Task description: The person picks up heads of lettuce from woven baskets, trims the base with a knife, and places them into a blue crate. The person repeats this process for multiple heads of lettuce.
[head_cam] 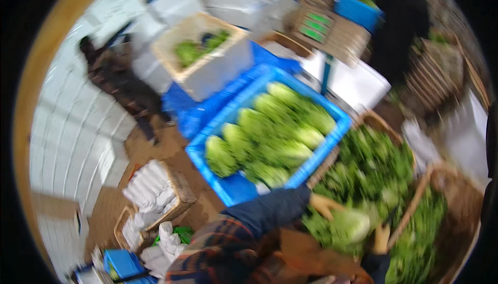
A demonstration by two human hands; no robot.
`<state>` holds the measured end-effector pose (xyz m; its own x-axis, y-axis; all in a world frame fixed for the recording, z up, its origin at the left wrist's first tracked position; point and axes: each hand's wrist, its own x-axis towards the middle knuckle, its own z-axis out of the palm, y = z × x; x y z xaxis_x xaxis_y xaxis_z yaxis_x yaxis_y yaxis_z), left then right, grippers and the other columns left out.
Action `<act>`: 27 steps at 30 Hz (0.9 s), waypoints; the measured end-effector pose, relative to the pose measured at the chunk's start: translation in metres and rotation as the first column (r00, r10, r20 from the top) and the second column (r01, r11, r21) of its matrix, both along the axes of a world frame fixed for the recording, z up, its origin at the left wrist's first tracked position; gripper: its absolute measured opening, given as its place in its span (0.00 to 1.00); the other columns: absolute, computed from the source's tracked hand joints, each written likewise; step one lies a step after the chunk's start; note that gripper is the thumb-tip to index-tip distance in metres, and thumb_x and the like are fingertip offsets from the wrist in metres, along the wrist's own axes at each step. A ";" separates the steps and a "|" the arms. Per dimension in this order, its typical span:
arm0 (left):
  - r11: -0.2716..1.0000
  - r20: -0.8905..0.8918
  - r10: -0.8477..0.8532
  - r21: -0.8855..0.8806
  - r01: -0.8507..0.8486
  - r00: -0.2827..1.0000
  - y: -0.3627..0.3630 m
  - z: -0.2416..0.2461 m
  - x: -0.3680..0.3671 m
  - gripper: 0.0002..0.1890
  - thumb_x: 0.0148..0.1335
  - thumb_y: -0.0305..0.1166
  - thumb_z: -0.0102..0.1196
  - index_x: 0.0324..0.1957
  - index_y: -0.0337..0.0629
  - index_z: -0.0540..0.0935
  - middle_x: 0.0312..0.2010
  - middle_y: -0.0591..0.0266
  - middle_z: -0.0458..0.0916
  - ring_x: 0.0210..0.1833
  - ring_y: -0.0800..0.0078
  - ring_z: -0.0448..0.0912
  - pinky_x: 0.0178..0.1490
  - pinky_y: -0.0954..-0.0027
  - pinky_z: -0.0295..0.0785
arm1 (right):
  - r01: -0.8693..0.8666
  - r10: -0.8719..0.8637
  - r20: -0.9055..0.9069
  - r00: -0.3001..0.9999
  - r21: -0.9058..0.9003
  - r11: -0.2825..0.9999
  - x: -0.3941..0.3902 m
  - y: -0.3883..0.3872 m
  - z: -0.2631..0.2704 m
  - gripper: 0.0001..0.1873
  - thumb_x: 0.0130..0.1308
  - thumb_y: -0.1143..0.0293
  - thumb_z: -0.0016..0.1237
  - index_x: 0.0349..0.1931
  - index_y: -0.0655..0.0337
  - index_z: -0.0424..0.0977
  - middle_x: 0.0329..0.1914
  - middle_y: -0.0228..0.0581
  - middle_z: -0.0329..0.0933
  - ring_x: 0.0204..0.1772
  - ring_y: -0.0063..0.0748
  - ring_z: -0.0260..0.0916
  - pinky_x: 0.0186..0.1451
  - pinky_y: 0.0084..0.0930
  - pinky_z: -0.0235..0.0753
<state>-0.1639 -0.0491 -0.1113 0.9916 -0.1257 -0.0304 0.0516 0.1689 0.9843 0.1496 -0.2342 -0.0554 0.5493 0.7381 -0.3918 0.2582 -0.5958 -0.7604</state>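
Note:
My left hand reaches over a basket, its fingers at the edge of a pale green leafy head; blur hides how firmly they touch it. On the other side of that head is my right hand, closed around a dark slim tool, perhaps a knife. Loose green leafy vegetables fill the woven basket around them. Beyond my left forearm, a blue plastic crate holds several trimmed leafy heads, like Chinese cabbage or lettuce, lying in rows.
A second woven basket with greens adjoins on the right. Behind the crate stand a foam box and a platform scale. A person is at the left, another dark-clothed person at upper right. White wrapped rolls lie lower left.

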 end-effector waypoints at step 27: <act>0.585 0.124 0.770 0.253 -0.770 0.626 -0.041 0.154 0.071 0.76 0.35 0.38 0.85 0.79 0.39 0.41 0.75 0.43 0.58 0.78 0.56 0.59 0.80 0.60 0.53 | 0.158 0.064 -0.308 0.949 0.644 0.749 -0.087 0.034 0.118 0.59 0.46 0.50 0.77 0.75 0.59 0.55 0.72 0.46 0.61 0.69 0.45 0.68 0.65 0.41 0.78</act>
<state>-0.0925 -0.0906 0.0430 0.7137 0.6977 0.0620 0.0222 -0.1109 0.9936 0.0624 -0.2004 0.0625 0.5315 0.8465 0.0319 -0.0557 0.0725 -0.9958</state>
